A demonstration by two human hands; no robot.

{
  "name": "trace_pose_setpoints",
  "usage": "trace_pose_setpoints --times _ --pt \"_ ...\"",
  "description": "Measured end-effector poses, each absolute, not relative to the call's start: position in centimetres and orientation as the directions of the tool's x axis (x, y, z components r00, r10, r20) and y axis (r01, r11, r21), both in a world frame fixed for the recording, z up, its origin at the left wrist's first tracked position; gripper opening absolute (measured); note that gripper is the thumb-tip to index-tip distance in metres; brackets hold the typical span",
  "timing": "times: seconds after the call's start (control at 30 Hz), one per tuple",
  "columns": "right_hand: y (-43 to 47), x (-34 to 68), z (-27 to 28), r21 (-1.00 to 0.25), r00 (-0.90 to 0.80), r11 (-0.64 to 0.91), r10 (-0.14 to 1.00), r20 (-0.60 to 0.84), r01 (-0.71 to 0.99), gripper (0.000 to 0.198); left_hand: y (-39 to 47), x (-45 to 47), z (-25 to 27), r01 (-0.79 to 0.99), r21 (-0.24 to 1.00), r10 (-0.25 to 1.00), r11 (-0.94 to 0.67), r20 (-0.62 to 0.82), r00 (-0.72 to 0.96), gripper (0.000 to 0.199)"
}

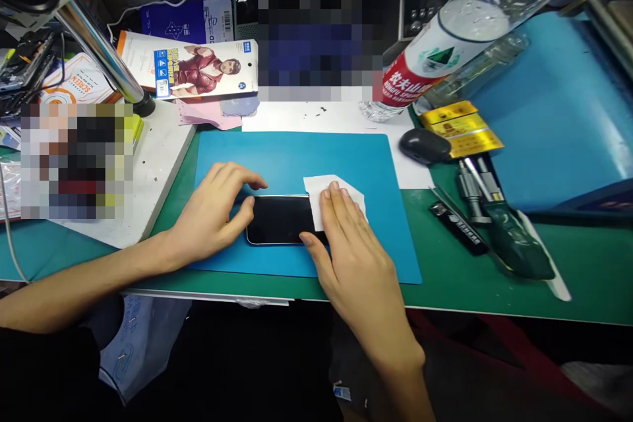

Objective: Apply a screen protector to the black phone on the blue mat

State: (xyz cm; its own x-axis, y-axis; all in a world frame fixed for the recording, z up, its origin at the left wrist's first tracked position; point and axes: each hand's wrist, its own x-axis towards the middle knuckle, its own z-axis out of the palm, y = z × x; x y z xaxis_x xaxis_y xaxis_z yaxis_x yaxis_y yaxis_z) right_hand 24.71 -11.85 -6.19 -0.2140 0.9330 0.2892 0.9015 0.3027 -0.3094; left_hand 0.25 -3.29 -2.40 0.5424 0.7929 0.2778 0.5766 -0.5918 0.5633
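Observation:
A black smartphone (279,221) lies flat, screen side up, on a blue mat (297,151). My right hand (351,244) rests over the phone's right end, its fingers stretched flat on a white wipe (316,201) that covers part of the screen. The thumb reaches to the phone's lower edge. At the left end, my left hand (212,211) has thumb and forefinger apart, the thumb tip at the phone's upper left corner. The phone's right end is hidden under the wipe and hand.
A water bottle (420,62) stands at the back right, near a black mouse (424,145) and a yellow box (462,128). Right of the mat lie a black lighter (459,227) and a green-handled tool (519,244). A printed screen-protector package (205,69) lies behind, beside a metal lamp post (103,56).

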Motion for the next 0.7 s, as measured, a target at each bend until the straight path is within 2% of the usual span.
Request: trace_pose_setpoints --times 0.2,0.4,0.57,0.7 --pt "-13.9 25.1 -6.3 -0.300 -0.212 0.309 0.925 0.316 0.902 0.071 -3.0 -0.2 -1.8 0.611 0.385 0.701 -0.692 0.155 0.696 0.032" --pt "-15.5 25.8 -6.2 -0.297 -0.240 0.345 0.910 0.337 0.891 0.071 -3.0 -0.6 -0.5 0.479 0.031 0.478 -0.877 0.151 0.865 0.040" --pt "-12.3 26.0 -6.1 -0.330 -0.225 0.328 0.923 0.313 0.885 0.069 -2.6 -1.1 -0.1 0.364 -0.102 0.343 -0.926 0.174 0.923 0.044" --pt "-10.0 26.2 -5.8 -0.435 -0.208 0.320 0.935 0.286 0.841 0.060 -2.5 -1.5 -0.2 0.325 -0.164 0.296 -0.931 0.180 0.938 0.045"
